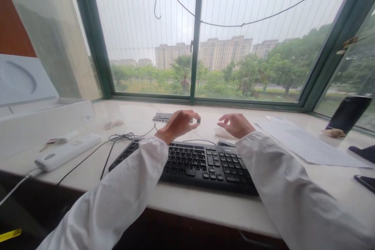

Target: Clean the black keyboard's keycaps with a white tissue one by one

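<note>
A small dark keycap (pixel 198 120) is pinched between the thumb and fingers of my left hand (pixel 180 123), above the back of the keyboard. To its right, my right hand (pixel 236 125) hovers with fingers curved and apart, holding nothing that I can see. Below both hands lies a black keyboard (pixel 187 162); many of its main keys lack their caps, while the number pad keeps its own. Behind my left hand, rows of loose keycaps (pixel 162 117) lie on the white sill, partly hidden by that hand.
A tied black cable (pixel 121 136) and a white power strip (pixel 68 151) with keys (pixel 54 141) are on the left, near a white box (pixel 47 125). At right are paper sheets (pixel 307 144), a dark upright object (pixel 350 113) and a phone (pixel 366 183). A window stands behind.
</note>
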The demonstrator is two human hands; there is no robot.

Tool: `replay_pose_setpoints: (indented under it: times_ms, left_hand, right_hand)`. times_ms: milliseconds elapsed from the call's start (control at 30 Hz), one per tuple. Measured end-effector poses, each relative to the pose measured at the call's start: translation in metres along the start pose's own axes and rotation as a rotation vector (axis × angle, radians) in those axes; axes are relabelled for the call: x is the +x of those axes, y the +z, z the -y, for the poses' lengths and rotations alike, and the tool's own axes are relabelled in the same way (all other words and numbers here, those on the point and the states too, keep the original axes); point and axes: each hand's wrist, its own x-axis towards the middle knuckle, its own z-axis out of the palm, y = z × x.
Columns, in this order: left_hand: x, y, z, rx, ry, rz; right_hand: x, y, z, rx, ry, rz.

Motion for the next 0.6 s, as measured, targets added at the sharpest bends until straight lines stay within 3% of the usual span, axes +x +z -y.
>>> replay_pose_setpoints:
  times_ms: [133,267,467,600]
  left_hand:
    - [-0.001,0.001,0.003,0.022,-0.001,-0.002]
    - [-0.002,0.004,0.002,-0.005,0.012,0.000]
    - [-0.004,0.008,-0.002,-0.092,0.005,-0.021]
    - [-0.004,0.007,-0.007,-0.129,-0.004,-0.063]
  right_hand:
    - [0.000,0.018,-0.029,-0.123,0.052,0.196]
    - [0.002,0.034,-0.039,-0.088,0.127,0.278]
    - [0.002,0.043,-0.048,-0.152,0.123,0.172]
    - [0.000,0.044,-0.045,-0.037,0.139,0.179]
